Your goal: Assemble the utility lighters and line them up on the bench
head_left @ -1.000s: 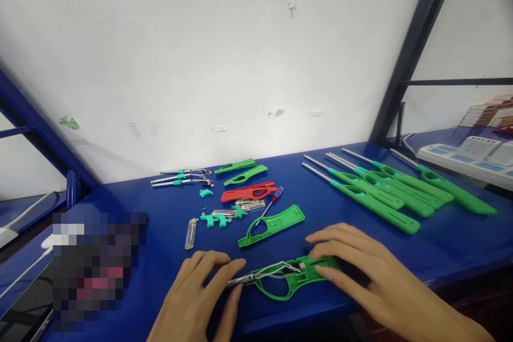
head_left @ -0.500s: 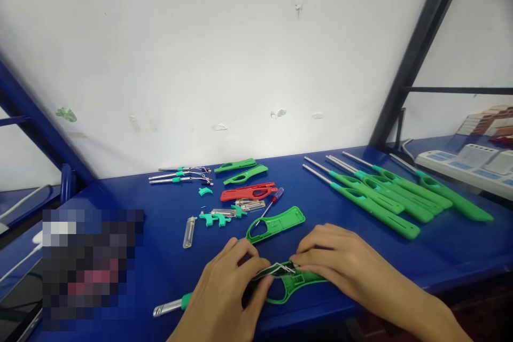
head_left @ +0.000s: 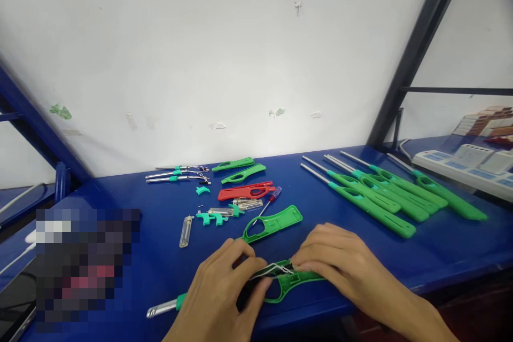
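Observation:
Near the table's front edge, a green casing half (head_left: 282, 289) lies with its hollow side up. My left hand (head_left: 226, 288) grips the white wires (head_left: 272, 268) of a metal tube (head_left: 162, 309) that sticks out to its left. Fingers of my right hand (head_left: 340, 262) are pinched at the dark part where the wires end, over the casing; that part is mostly hidden. Just beyond lies another open green casing half (head_left: 280, 221), beside a screwdriver (head_left: 274, 195). Turquoise triggers (head_left: 212, 218) and a clear fuel tank (head_left: 186, 232) rest farther left.
Several green lighters (head_left: 372, 208) lie at the right on the blue table (head_left: 160, 256). A red casing (head_left: 240, 193), green casings (head_left: 243, 173) and metal tubes (head_left: 168, 178) lie near the wall. A power strip (head_left: 465, 168) is far right.
The view has shifted slightly. Both hands stay at the casing in nearly the same pose, with the wires still between them.

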Tool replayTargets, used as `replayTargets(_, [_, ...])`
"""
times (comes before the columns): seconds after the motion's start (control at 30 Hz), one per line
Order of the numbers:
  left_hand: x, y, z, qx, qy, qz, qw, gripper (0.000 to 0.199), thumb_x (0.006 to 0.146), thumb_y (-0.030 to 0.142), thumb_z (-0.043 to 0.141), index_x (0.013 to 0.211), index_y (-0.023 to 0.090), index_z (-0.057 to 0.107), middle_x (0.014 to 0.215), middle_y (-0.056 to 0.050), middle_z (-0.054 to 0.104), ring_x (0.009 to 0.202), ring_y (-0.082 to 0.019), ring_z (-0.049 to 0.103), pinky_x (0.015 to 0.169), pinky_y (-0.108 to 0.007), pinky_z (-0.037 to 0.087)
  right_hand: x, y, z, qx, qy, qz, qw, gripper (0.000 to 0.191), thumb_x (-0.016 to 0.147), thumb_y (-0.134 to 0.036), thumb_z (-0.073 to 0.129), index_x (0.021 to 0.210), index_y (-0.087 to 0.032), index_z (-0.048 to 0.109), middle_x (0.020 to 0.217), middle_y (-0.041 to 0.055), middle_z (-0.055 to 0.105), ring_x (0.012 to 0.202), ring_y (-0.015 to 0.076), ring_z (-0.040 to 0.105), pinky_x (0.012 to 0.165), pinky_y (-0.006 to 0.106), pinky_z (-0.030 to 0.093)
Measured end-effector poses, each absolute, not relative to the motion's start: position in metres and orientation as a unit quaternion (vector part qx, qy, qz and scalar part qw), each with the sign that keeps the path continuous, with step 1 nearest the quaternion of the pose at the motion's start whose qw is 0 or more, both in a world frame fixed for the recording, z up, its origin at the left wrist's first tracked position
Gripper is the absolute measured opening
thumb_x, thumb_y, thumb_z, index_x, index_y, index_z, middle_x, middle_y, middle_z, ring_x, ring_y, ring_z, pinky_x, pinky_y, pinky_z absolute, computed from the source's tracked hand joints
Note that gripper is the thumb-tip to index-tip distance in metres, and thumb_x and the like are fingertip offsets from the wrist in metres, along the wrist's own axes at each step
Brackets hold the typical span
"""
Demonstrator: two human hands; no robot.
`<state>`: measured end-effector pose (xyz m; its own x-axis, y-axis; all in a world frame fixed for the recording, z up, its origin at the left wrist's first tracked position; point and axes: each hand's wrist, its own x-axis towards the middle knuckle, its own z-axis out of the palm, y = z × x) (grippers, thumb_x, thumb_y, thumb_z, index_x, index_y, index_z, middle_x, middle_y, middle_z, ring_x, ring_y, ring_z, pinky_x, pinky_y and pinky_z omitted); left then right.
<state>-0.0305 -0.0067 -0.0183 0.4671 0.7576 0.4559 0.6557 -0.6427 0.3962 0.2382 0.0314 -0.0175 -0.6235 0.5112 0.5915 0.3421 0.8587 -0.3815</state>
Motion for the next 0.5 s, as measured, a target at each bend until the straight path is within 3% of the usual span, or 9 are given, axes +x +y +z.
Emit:
replayTargets(0.27, [-0.03, -0.001, -0.023, 0.847, 0.4, 0.342, 0.074, 0.014, 0.103, 0.013, 0.058, 0.104, 0.024, 0.067, 0.098, -0.002, 0.066, 0.08, -0.018, 0.067, 0.069, -0.031, 0.056, 0.235, 0.025, -0.02, -0.287, -0.875, 0.168, 0.352, 0.007, 0.111, -0.024, 0.062, 0.11, -0.027, 0.068, 0.101, -0.0086, 0.08, 0.082, 0.0113, 0.066, 0.079, 0.029, 0.042])
replayTargets(0.5, [-0.031, -0.001, -0.021, 0.843, 0.422, 0.316, 0.103, 0.014, 0.106, 0.016, 0.056, 0.101, 0.024, 0.066, 0.097, -0.001, 0.065, 0.084, -0.018, 0.068, 0.071, -0.031, 0.055, 0.235, 0.02, -0.021, -0.304, -0.877, 0.188, 0.32, 0.007, 0.111, -0.03, 0.064, 0.109, -0.028, 0.07, 0.104, -0.0081, 0.081, 0.089, 0.0134, 0.068, 0.087, 0.031, 0.042])
